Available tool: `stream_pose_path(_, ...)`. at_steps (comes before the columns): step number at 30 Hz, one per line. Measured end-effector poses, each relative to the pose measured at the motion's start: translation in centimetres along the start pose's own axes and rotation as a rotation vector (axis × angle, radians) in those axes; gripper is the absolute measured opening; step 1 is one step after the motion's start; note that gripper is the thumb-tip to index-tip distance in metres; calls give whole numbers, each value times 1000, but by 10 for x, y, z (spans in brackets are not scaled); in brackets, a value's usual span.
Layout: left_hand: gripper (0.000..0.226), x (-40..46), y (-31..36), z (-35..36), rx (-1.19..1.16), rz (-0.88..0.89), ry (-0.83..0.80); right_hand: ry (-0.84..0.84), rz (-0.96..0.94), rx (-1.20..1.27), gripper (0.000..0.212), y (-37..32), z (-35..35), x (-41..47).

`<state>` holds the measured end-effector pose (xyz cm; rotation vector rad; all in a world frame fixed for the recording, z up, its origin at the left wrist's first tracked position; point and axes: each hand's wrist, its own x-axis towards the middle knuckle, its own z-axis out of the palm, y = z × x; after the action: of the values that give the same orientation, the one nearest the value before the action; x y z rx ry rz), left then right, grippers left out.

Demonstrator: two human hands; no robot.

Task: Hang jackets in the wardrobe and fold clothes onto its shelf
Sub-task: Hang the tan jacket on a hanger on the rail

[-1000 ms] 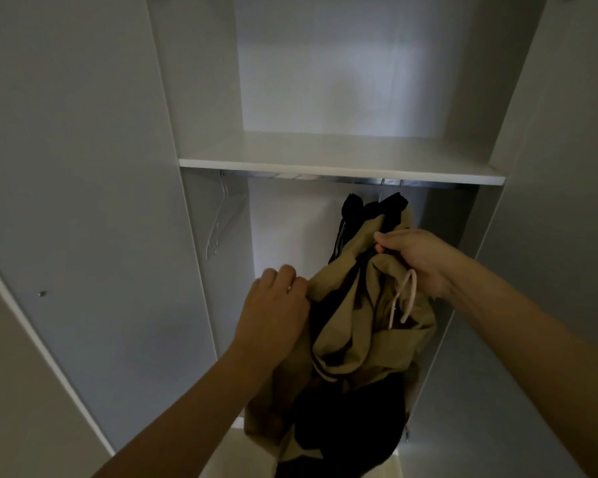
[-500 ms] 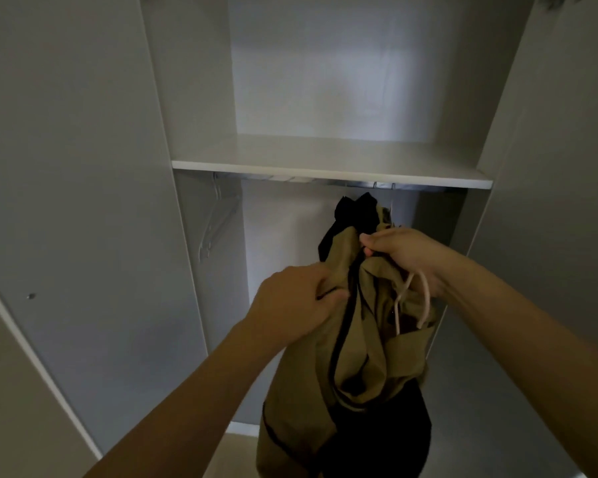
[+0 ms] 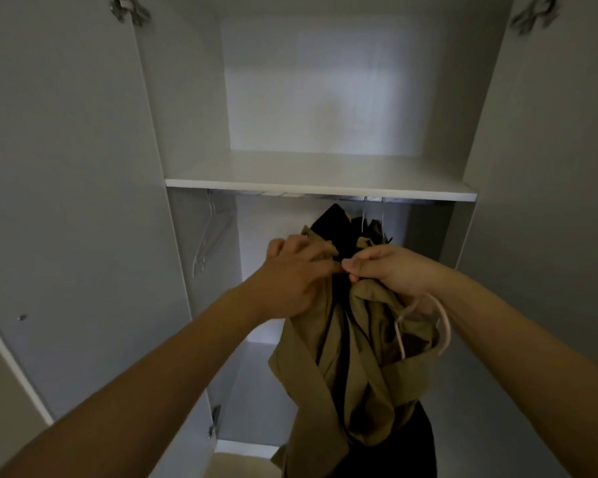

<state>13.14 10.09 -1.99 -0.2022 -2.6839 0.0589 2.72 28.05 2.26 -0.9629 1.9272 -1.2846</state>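
Item: tan jacket [image 3: 353,357], frame centre — we grip its collar with left hand [image 3: 301,270] and right hand [image 3: 390,270]; pink hanger [image 3: 428,326] dangles loose — may drop.

Left hand [image 3: 297,274] risen from jacket's [image 3: 353,357] side to its collar, now touching right hand [image 3: 390,270]

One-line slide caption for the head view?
Both hands, left hand and right hand, grip a tan jacket below the wardrobe shelf.

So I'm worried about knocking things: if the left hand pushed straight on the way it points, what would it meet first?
Probably the dark garment hanging from the rail, right behind the tan jacket the left hand grips; depth is unclear.
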Motion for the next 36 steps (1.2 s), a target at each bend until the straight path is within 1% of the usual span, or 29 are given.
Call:
stream_pose_path(1,47,4,-1,-1,60,62,-33,-3,-6,-1,31,-1,-2,0)
stream_pose_path(3,37,9,0,1,119,147,-48,0,-7,-36,32,-2,-7,-1)
stream_pose_path(5,32,11,-3,1,175,203,-60,-13,3,-61,32,2,-14,-3)
stream_pose_path(6,31,12,-8,-2,190,205,-93,-25,4,-95,32,5,-19,-5)
stream_pose_path(7,31,11,-14,-6,177,161,-142,-38,3,-157,32,9,-23,-7)
stream_pose_path(9,24,7,-20,-15,92,-17,-246,-72,-2,-284,33,16,-28,-8)
stream_pose_path(10,20,6,-19,-17,79,-83,-259,-89,-5,-337,33,18,-29,-7)
stream_pose_path(12,8,5,-12,-19,146,-123,-185,-126,-18,-478,34,21,-31,2)
stream_pose_path(13,7,3,-8,-20,188,-136,-129,-139,-9,-577,33,20,-33,8)
stream_pose_path(14,9,-1,-5,-21,216,-176,-80,-142,20,-696,29,19,-37,13)
stream_pose_path(16,10,-10,-6,-23,252,-316,-5,-142,101,-882,22,13,-46,19)
stream_pose_path(19,9,-28,-17,-32,372,-484,55,-141,144,-910,22,-5,-50,25)
stream_pose_path(21,7,-36,-23,-42,410,-600,-9,-148,122,-876,22,-20,-42,35)
stream_pose_path(22,6,-36,-26,-46,363,-651,-73,-151,104,-821,23,-27,-36,40)
stream_pose_path(23,5,-35,-28,-49,280,-665,-159,-158,94,-735,25,-31,-31,45)
stream_pose_path(24,4,-33,-28,-50,175,-639,-241,-167,87,-642,26,-35,-26,48)
stream_pose_path(26,24,-24,-20,-43,-121,-551,-330,-202,88,-530,31,-39,-17,50)
stream_pose_path(28,32,-16,-2,-28,-423,-546,-365,-221,80,-474,31,-40,-8,50)
stream_pose_path(29,33,-13,6,-20,-486,-540,-360,-217,63,-451,33,-39,-4,52)
stream_pose_path(31,31,-11,13,-5,-589,-564,-289,-194,39,-424,37,-37,0,56)
stream_pose_path(34,26,-16,12,3,-852,-684,-143,-165,37,-427,35,-31,-7,56)
stream_pose_path(35,23,-18,9,3,-906,-732,-85,-158,46,-431,34,-27,-11,56)
stream_pose_path(36,24,-20,6,1,-905,-763,-32,-171,60,-411,33,-22,-13,56)
